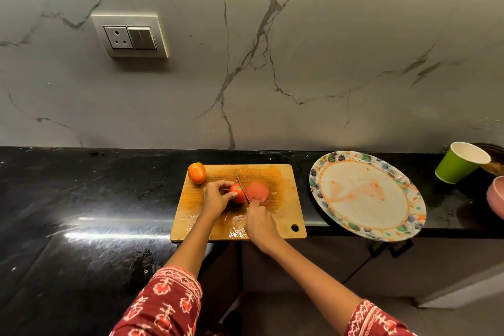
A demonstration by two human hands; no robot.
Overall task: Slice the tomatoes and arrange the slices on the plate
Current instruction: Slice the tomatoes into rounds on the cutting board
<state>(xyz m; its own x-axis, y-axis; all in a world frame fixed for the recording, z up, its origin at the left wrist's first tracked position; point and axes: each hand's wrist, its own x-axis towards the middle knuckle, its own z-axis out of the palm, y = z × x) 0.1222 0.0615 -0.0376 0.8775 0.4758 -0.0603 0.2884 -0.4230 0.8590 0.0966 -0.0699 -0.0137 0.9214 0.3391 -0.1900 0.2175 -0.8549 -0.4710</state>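
Observation:
A wooden cutting board (283,215) lies on the black counter. My left hand (215,198) grips a red tomato (236,194) at the board's middle. My right hand (259,222) grips a knife (241,185), handle hidden in the fist, blade standing against the tomato's right side. A pale cut slice (257,191) lies flat just right of the blade. A whole orange-red tomato (197,172) sits at the board's far left corner. The patterned plate (409,215) to the right holds only red juice smears.
A green paper cup (458,162) leans at the far right beside a brown object and a pink bowl edge (496,196). The plate overhangs the counter's front edge. A wall socket (129,35) sits on the marble backsplash. Wet patches glisten on the board's near side.

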